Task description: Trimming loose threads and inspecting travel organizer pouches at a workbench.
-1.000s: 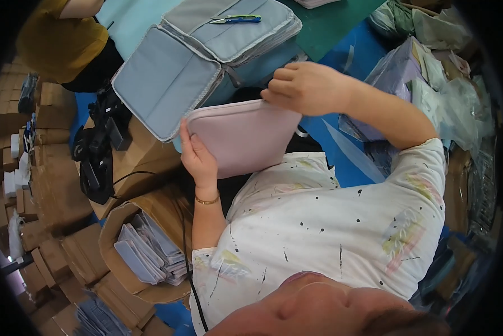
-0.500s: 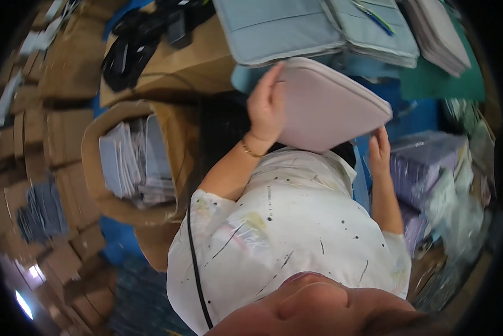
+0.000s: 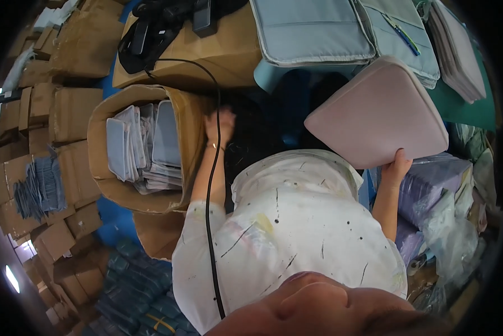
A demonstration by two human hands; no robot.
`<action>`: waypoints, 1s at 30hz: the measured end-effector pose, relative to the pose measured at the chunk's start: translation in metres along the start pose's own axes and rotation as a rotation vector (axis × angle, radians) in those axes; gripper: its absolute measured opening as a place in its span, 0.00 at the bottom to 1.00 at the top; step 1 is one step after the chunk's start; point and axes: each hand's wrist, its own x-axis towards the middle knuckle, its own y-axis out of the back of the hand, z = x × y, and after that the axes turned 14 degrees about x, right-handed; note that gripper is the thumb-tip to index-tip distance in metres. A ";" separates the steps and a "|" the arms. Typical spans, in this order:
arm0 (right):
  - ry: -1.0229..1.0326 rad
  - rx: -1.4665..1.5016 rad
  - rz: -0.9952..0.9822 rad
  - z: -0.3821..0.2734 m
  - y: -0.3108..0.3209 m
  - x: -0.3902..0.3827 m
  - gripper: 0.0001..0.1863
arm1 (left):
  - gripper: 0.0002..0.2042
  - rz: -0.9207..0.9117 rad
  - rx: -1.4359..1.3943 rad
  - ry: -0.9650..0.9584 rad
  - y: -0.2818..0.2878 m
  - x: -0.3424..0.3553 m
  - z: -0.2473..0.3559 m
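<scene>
A pale pink zip sleeve (image 3: 383, 115), flat with rounded corners, is held up by my right hand (image 3: 396, 166). The thumb lies on its near face, and the other fingers are hidden behind it. Beside the cardboard box (image 3: 192, 120), over something dark, is my left hand (image 3: 220, 124); it looks loosely open with nothing in it, though its fingers are blurred. A black cable (image 3: 211, 224) passes in front of that hand. Beyond the pink sleeve lie an opened light blue case (image 3: 313, 31) and a pen (image 3: 402, 36) on its right half.
Grey-blue and pale flat sleeves (image 3: 129, 147) stand packed in the box at my left. Stacked pink sleeves (image 3: 457, 53) lie at the far right. Purple items in clear plastic (image 3: 433, 179) sit by my right arm. Black gear (image 3: 150, 39) rests on a carton. Cartons pile up further left.
My left hand has let go of the pink sleeve and dropped left beside the box. My right hand now holds the sleeve alone, further right and turned.
</scene>
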 end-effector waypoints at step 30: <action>-0.208 0.039 -0.111 0.026 -0.055 0.014 0.26 | 0.22 0.193 -0.282 -0.508 0.049 -0.141 0.033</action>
